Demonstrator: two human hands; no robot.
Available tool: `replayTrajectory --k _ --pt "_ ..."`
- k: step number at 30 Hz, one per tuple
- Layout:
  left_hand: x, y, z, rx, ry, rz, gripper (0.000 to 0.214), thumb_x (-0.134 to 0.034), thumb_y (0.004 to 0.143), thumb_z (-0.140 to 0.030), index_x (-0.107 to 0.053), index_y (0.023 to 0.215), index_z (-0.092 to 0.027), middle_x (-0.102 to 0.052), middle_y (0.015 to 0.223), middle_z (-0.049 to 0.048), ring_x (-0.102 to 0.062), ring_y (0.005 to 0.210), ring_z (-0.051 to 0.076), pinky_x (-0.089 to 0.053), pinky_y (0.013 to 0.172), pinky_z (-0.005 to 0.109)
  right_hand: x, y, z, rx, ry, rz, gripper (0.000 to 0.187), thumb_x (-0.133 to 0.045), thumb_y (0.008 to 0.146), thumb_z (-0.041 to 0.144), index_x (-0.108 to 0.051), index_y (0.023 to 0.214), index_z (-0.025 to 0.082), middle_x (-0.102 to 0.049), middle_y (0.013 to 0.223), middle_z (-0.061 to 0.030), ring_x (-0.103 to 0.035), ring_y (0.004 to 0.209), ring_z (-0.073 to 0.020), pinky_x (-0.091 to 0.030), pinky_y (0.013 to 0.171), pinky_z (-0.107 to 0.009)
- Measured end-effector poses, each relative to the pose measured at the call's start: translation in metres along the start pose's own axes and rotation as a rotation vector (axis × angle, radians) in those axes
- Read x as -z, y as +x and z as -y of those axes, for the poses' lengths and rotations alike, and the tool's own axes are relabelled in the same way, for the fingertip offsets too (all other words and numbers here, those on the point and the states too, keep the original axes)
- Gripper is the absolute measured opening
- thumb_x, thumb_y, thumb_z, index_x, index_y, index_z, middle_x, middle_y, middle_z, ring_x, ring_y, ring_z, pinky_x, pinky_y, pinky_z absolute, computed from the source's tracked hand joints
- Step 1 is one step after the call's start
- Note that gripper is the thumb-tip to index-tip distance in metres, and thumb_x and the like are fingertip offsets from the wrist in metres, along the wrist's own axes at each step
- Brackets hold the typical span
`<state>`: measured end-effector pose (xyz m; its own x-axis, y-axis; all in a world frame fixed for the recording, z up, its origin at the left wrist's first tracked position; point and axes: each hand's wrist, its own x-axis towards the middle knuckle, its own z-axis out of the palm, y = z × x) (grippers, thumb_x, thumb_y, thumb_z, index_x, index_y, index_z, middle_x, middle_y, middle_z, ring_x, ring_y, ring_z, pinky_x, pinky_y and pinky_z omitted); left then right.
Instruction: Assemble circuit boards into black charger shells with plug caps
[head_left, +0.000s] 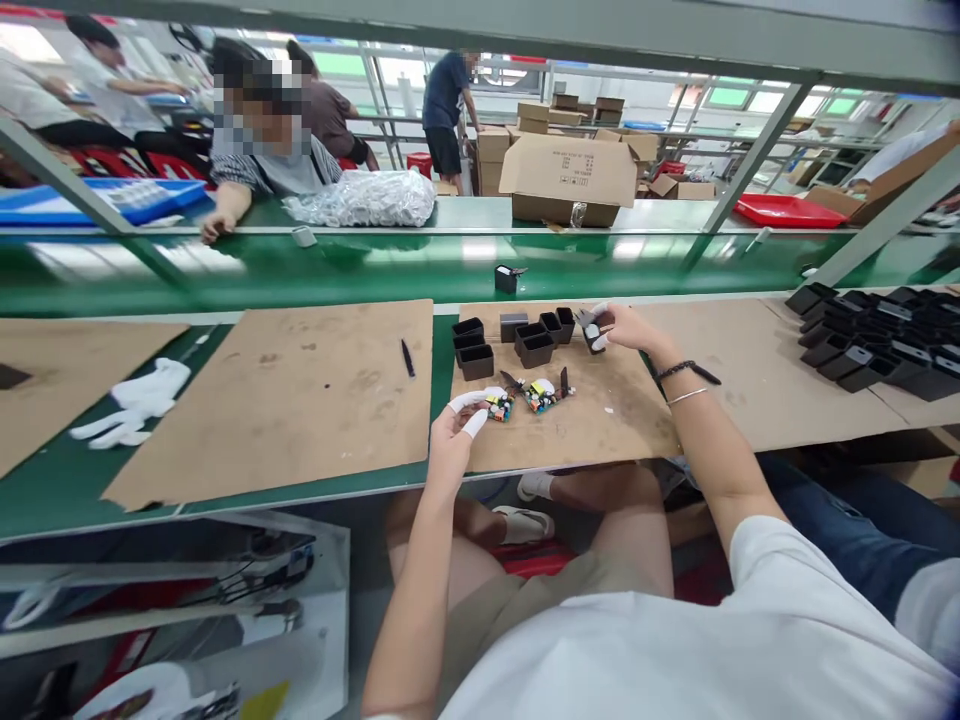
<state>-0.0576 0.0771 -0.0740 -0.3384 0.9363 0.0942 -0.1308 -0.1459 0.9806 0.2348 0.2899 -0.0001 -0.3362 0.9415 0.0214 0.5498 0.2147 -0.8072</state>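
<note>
My left hand (456, 432), with white finger cots on the fingertips, pinches a small circuit board (498, 405) with coloured parts on the cardboard mat (600, 420). A second circuit board (541, 393) lies just right of it. My right hand (624, 327), also with finger cots, is closed on a small black plastic housing (594, 338) at the right end of a row of open black housings (525, 342).
A green conveyor belt (375, 265) runs behind the mats, carrying one black housing (507, 279). Many black housings (877, 345) are piled at the right. A black pen (407, 358) and white gloves (135, 402) lie to the left. Other people work across the belt beside cardboard boxes (570, 180).
</note>
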Motion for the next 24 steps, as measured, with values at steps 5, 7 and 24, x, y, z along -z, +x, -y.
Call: replayTrajectory --k 5,7,24 --pt "0.002 0.000 0.007 -0.081 -0.037 0.020 0.036 -0.083 0.073 -0.039 -0.076 0.101 -0.016 -0.078 0.096 0.0079 -0.073 0.095 0.023 -0.057 0.099 0.042 -0.011 -0.057 0.019 0.078 0.205 -0.102 0.062 -0.096 0.042 0.038 -0.058 0.088 0.022 -0.072 0.094 -0.0043 -0.069 0.097 -0.0271 -0.058 0.097 -0.047" --pt "0.003 -0.002 0.008 -0.128 -0.065 0.042 0.042 -0.084 0.075 -0.042 -0.074 0.108 -0.017 -0.078 0.102 0.0092 -0.073 0.100 0.023 -0.056 0.100 0.041 -0.027 -0.084 0.040 0.123 0.247 -0.100 0.066 -0.095 0.042 0.045 -0.058 0.093 0.022 -0.072 0.099 -0.0042 -0.069 0.100 -0.0269 -0.058 0.096 -0.044" --pt "0.077 0.007 -0.029 -0.757 -0.011 0.302 0.073 -0.077 0.087 -0.050 -0.051 0.153 -0.033 -0.059 0.151 0.0125 -0.064 0.135 0.031 -0.058 0.109 0.039 -0.175 -0.106 0.187 0.770 0.067 0.027 0.064 -0.092 0.066 0.053 -0.062 0.113 0.023 -0.068 0.104 -0.0049 -0.067 0.090 -0.0223 -0.059 0.082 -0.036"
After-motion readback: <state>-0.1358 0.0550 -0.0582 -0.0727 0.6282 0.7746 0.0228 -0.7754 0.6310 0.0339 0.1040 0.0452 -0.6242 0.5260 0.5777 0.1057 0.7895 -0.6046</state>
